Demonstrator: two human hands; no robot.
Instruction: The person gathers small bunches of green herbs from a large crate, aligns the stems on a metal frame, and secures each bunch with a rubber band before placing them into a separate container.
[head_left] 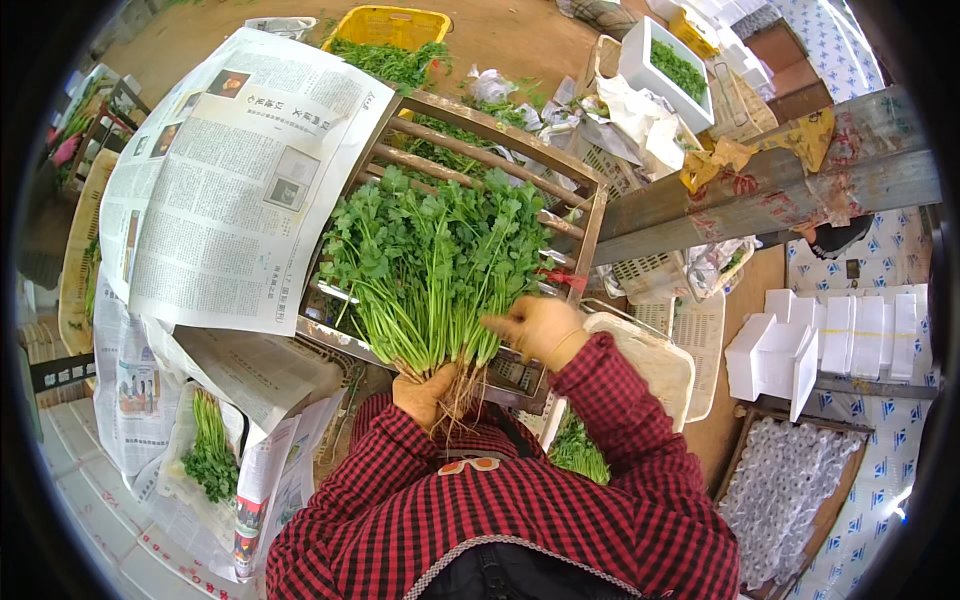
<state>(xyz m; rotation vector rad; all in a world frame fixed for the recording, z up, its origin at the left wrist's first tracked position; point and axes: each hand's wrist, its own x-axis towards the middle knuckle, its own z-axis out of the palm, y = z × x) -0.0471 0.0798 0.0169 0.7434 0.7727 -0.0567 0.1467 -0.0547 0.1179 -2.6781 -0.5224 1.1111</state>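
A broad bunch of leafy celery (pixel 440 260) lies fanned over a slatted metal-framed rack (pixel 545 165) in front of me, leaves away from me and pale roots toward my body. My left hand (pixel 422 396) is closed around the left side of the root end, its fingers partly hidden by stems and roots. Just right of the lower stems, my right hand (pixel 545 328) reaches in with a finger stretched left and the thumb apart. I see nothing held in it. Both hands look yellowish. Newspaper sheets (pixel 240 180) cover the rack's left side.
A yellow basket (pixel 400 22) of greens stands beyond the rack. To the right, a metal beam (pixel 650 222) with torn tape juts close by. White foam boxes (pixel 775 350), plastic crates (pixel 640 365) and a box of clear wrapped items (pixel 790 495) sit right. More celery (pixel 210 450) lies at lower left.
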